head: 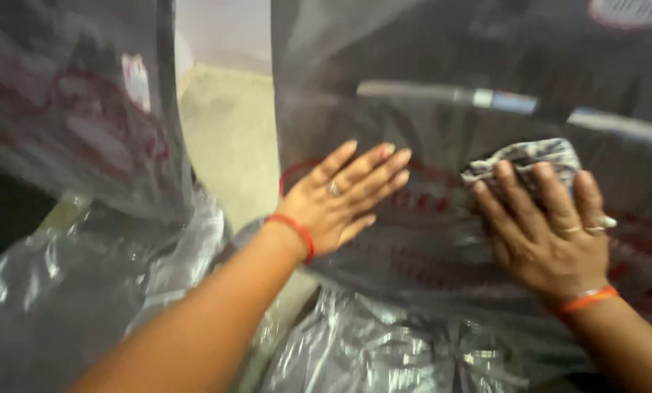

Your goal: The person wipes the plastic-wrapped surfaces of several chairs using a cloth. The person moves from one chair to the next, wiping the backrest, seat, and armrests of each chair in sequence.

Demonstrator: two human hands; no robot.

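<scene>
My left hand (344, 193) lies flat, fingers spread, against a clear plastic cover (413, 109) with red print that wraps a dark object. It wears a ring and a red thread at the wrist. My right hand (551, 225) presses a crumpled grey patterned cloth (526, 156) onto the same plastic, a little to the right. It has rings and an orange thread at the wrist. A metal bar (442, 93) shows through the plastic above both hands.
A second plastic-wrapped dark object (78, 124) stands at the left. Between the two runs a strip of pale floor (227, 138). Crinkled loose plastic (384, 349) bunches up below my arms.
</scene>
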